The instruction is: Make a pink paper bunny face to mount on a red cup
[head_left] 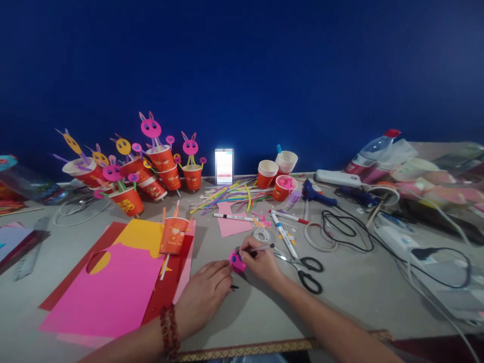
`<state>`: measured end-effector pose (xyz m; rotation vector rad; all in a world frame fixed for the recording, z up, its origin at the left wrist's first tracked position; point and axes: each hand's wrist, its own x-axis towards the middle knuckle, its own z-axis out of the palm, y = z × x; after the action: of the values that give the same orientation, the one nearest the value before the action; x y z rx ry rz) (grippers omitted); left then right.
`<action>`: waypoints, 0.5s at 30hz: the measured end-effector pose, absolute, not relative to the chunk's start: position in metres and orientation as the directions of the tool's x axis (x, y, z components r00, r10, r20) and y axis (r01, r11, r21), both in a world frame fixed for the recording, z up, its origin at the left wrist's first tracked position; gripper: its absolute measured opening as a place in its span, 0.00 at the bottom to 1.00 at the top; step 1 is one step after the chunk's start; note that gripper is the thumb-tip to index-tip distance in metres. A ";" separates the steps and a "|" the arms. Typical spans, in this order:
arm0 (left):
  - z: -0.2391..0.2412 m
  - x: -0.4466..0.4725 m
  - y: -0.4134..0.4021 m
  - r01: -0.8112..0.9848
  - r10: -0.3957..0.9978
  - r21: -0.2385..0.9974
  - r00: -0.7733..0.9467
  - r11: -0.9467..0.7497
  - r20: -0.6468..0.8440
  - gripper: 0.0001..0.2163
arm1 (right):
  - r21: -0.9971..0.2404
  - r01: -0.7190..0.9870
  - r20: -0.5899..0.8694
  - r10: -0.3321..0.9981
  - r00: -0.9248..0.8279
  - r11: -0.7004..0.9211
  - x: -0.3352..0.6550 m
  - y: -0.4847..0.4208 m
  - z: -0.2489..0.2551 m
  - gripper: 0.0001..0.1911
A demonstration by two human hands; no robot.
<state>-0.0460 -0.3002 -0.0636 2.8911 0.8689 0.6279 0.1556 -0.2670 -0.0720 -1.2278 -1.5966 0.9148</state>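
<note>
A small pink paper cut-out (237, 262) with blue-purple eye spots lies on the grey table in front of me. My left hand (209, 287) is at its left edge, fingers bent and fingertips holding it down. From under that hand pokes a small black tip (235, 287), its other end hidden. My right hand (260, 259) is closed round a slim pen (262, 247), with its point over the cut-out. Beside the right wrist rest black-handled scissors (302, 267), and just beyond the hand is a roll of clear tape (261, 234).
Pink card (109, 292) and an orange-red cup (175, 235) lie left. Cup figures with paper faces (151, 128) stand behind. Markers (284, 234), pipe cleaners (223, 199), stacked cups (267, 171), a glue gun (317, 194) and cables (348, 227) spread behind and right.
</note>
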 end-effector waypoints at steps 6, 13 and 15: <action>-0.062 -0.046 -0.300 0.516 0.540 0.170 0.755 -0.839 0.371 0.10 | -0.919 0.314 0.211 0.971 -0.115 0.237 0.156 -0.267 -0.075 0.07; -0.067 -0.047 -0.300 0.526 0.550 0.170 0.756 -0.833 0.356 0.08 | -0.918 0.323 0.200 0.972 -0.121 0.229 0.156 -0.267 -0.076 0.07; -0.067 -0.047 -0.300 0.526 0.546 0.163 0.755 -0.835 0.362 0.08 | -0.916 0.326 0.202 0.972 -0.123 0.232 0.156 -0.267 -0.077 0.07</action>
<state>-0.0472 -0.3005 -0.0672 2.8953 0.8848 0.6224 0.1561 -0.2668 -0.0766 -1.2379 -1.6212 0.9186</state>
